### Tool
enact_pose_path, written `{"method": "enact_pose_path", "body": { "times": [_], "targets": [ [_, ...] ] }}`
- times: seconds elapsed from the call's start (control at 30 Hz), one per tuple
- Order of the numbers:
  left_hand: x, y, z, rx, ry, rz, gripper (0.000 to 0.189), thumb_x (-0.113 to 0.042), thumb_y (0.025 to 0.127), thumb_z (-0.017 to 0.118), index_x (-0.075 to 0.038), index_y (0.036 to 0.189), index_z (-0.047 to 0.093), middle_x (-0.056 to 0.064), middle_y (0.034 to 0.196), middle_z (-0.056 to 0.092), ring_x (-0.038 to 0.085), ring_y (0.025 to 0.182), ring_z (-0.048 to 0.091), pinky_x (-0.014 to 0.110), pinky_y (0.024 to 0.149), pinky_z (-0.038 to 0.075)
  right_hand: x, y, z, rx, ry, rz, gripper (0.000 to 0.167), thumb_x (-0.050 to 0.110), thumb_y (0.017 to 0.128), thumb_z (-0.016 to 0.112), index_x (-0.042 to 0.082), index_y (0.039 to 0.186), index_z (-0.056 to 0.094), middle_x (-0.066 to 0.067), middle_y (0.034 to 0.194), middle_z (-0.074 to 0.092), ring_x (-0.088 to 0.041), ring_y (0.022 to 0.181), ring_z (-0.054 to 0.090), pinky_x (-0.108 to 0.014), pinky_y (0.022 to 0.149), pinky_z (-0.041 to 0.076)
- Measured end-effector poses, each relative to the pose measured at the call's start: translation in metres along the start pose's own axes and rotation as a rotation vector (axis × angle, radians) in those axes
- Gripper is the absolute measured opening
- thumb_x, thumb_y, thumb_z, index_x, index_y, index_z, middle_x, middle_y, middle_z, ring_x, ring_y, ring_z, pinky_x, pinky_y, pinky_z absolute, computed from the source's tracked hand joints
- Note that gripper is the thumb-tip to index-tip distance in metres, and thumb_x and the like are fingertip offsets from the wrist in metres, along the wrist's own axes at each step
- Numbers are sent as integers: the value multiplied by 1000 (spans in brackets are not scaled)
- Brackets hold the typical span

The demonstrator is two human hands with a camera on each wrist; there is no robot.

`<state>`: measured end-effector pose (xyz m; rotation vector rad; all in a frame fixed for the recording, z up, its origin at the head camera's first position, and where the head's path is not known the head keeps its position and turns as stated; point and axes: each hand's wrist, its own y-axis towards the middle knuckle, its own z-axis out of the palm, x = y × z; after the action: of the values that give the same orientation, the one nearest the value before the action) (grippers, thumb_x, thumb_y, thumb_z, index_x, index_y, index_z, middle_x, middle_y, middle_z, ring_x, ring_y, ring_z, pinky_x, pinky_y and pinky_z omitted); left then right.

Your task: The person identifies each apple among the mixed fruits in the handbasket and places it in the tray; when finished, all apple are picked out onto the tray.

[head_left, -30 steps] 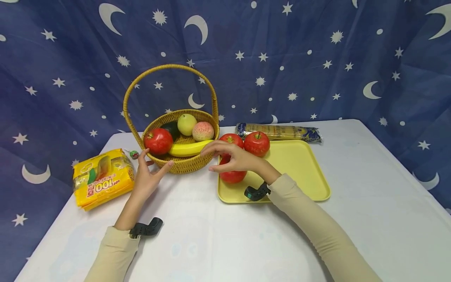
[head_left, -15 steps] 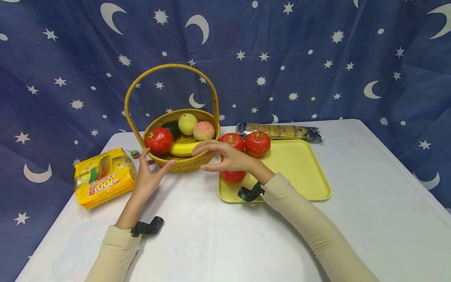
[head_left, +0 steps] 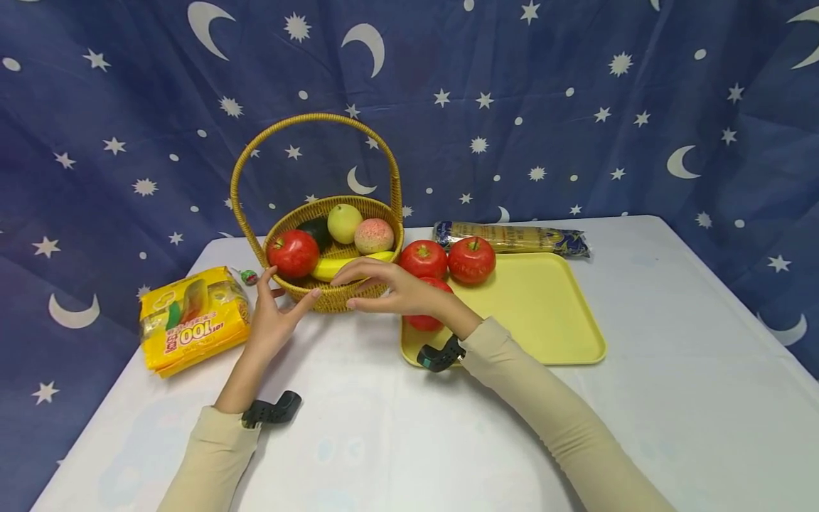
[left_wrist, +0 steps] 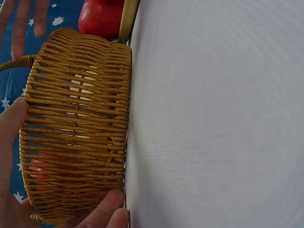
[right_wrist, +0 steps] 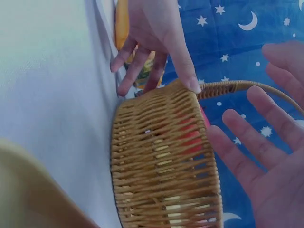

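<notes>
A wicker basket (head_left: pixel 333 300) with a tall handle stands at the table's back left. It holds a red apple (head_left: pixel 293 254), a banana (head_left: pixel 328 269), a pear (head_left: pixel 344 223), a peach (head_left: pixel 374 235) and a dark green item (head_left: pixel 316 231). My left hand (head_left: pixel 271 327) touches the basket's left end, thumb (left_wrist: pixel 14 114) at the rim and fingers (left_wrist: pixel 107 209) low along the wicker wall. Palm toward the basket, my right hand (head_left: pixel 397 288) hovers at its front right rim with fingers spread and nothing held; it partly covers the banana in the head view.
Three more red apples (head_left: pixel 472 259) sit on the left part of a yellow tray (head_left: pixel 544 313). Behind it lies a long clear packet (head_left: pixel 512 238). A yellow snack bag (head_left: pixel 195 320) and a small green-and-red item (head_left: pixel 249 277) lie left of the basket.
My right hand has moved left, from beside the tray's apples to in front of the basket, uncovering more of those apples. The left hand stays at the basket's left end.
</notes>
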<state>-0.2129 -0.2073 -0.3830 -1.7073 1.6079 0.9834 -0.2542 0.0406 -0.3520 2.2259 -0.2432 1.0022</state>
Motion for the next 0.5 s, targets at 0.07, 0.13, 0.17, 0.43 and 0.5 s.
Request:
{"method": "enact_pose_path", "body": {
  "times": [0.07,0.13,0.17,0.43,0.5],
  "targets": [
    [0,0,0,-2,0,1,97,-46,90,65,-14,155,1,30,148,31,42,137,32,62,109,25,-2,2,3,0,1,12,35,-3,88,68,-9,121,60,-18,126,59,-21,120,53,-45,95,50],
    [1,0,0,-3,-1,2,97,-45,90,65,-14,155,1,30,148,32,42,136,33,62,109,25,-3,3,5,-5,15,24,35,-3,88,68,-9,121,60,-19,126,59,-19,120,54,-45,95,50],
    [1,0,0,-3,-3,3,96,-45,90,65,-14,155,1,30,148,31,42,136,33,62,109,25,-4,4,6,-6,29,28,35,-3,88,68,-10,121,60,-19,126,58,-19,120,54,-45,95,50],
    [2,1,1,-8,-5,8,96,-46,90,66,-14,155,2,30,146,33,43,135,34,62,107,28,-9,10,13,-32,77,44,32,-5,89,66,-12,120,60,-21,125,58,-19,119,54,-45,96,50],
    [2,1,1,-11,-4,10,96,-45,90,66,-14,155,2,30,146,33,43,135,34,62,106,28,-9,13,13,-34,76,44,32,-4,89,66,-10,120,61,-20,125,59,-19,119,54,-45,96,49]
  ]
}}
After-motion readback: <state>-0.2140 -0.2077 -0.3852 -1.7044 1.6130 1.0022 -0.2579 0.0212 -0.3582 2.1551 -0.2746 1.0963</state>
